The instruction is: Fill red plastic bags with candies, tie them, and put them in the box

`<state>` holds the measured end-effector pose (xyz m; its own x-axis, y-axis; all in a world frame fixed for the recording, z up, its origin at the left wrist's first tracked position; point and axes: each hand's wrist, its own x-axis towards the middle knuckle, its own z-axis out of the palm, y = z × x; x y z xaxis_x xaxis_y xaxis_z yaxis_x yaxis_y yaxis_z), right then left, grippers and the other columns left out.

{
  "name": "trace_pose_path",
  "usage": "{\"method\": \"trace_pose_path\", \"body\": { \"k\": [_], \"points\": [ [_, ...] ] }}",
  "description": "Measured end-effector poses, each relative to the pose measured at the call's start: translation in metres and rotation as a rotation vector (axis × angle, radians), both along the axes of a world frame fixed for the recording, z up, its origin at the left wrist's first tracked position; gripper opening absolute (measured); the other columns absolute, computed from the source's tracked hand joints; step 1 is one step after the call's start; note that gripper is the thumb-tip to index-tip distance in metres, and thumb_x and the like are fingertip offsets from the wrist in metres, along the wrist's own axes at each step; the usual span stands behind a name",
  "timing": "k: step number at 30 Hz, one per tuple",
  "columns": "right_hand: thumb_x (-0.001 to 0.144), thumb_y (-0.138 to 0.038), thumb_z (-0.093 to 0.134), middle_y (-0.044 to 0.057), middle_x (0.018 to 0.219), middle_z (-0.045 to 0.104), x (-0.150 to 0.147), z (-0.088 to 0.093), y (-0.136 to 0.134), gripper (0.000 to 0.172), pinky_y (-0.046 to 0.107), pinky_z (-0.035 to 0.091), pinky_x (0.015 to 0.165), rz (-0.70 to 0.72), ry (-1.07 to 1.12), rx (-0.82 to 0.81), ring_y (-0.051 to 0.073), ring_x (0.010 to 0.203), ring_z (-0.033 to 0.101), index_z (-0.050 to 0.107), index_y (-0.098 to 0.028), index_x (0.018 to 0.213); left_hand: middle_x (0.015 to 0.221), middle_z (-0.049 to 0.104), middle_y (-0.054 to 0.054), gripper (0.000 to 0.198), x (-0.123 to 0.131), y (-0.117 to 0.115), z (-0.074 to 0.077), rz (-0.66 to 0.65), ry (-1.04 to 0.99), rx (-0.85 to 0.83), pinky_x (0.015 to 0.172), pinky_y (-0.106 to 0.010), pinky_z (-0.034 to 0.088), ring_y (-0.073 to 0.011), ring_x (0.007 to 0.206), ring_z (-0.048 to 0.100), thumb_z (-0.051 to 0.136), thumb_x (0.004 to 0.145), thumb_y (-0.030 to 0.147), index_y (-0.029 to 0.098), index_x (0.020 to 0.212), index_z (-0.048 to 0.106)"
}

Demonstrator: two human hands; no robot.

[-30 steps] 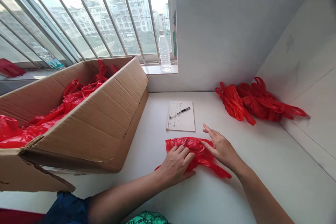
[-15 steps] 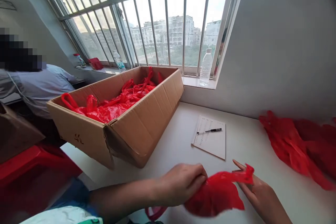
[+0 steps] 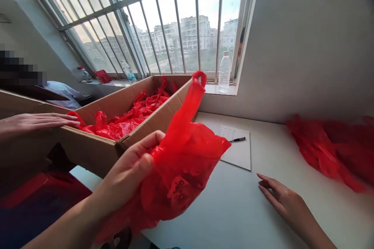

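A red plastic bag [image 3: 187, 163] is gripped near its gathered middle by my left hand [image 3: 133, 169], thumb on the near side. One handle loop of the bag sticks up above the table, overlapping the box edge in view. Something shows dimly through the thin plastic, but I cannot make out what. My right hand [image 3: 283, 198] hovers over or rests on the white table at the right, fingers loosely bent and apart, holding nothing. It is nearest to a notepad [image 3: 241, 153] with a black pen [image 3: 238, 139] lying on it.
Left of centre, a cardboard box [image 3: 87, 149] holds several red bags [image 3: 125, 120]. Another person's hand [image 3: 37, 122] rests at its left edge. More red bags [image 3: 327, 151] lie by the wall. A plastic bottle [image 3: 224, 74] stands on the windowsill.
My left hand has lifted the red bag up and to the left, away from my right hand, which stays nearly in place. Another person's hand has appeared at the box's left edge.
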<state>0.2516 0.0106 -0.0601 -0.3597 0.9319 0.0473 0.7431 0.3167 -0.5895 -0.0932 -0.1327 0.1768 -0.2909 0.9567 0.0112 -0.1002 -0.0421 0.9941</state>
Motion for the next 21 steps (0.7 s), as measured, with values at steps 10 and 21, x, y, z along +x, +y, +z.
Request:
{"method": "trace_pose_path", "body": {
  "k": [10,21],
  "points": [
    [0.095,-0.035,0.048,0.002,0.105,0.074,-0.024,0.047,0.007,0.032,0.033,0.054,0.08,0.05,0.032,0.065,0.02,0.092,0.07,0.066,-0.026,0.12,0.077,0.064,-0.003,0.032,0.033,0.051,-0.071,-0.608,0.094,-0.183,0.054,-0.021,0.045,-0.0127,0.061,0.057,0.067,0.085,0.047,0.017,0.09,0.056],
    [0.098,-0.018,0.042,0.003,0.128,0.065,-0.082,0.066,0.126,0.035,0.028,0.051,0.077,0.018,-0.287,0.286,0.019,0.099,0.067,0.062,-0.025,0.127,0.081,0.059,-0.002,0.041,0.068,0.078,-0.127,-0.972,0.226,-0.262,0.059,-0.022,0.037,-0.0122,0.07,0.05,0.056,0.09,0.054,0.014,0.099,0.061]
  ]
}}
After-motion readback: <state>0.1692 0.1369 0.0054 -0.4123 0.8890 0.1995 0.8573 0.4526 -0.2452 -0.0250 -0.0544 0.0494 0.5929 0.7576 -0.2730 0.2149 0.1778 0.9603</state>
